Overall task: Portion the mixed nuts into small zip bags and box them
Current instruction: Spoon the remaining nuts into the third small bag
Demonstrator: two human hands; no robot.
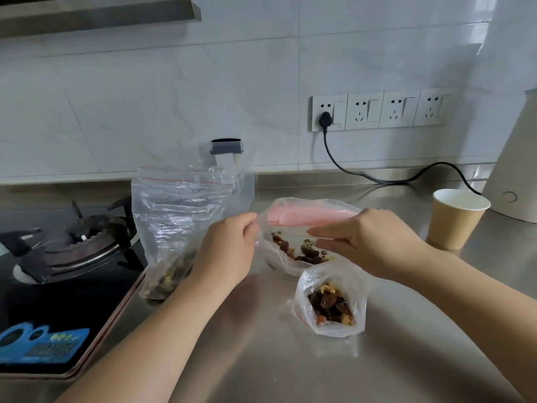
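A small clear zip bag (290, 257) with a pink band along its top lies on the steel counter, mixed nuts inside. My left hand (229, 251) pinches its left top corner. My right hand (369, 242) pinches along the pink top edge from the right. A second small bag of nuts (331, 303) stands nearer to me, its mouth facing up. A large clear zip bag (177, 225) with nuts at its bottom stands upright to the left, beside my left wrist.
A gas hob (72, 257) lies at the left, right next to the large bag. A paper cup (456, 219) and a white appliance (514, 170) stand at the right. A black cord (377, 178) runs along the back from the wall sockets.
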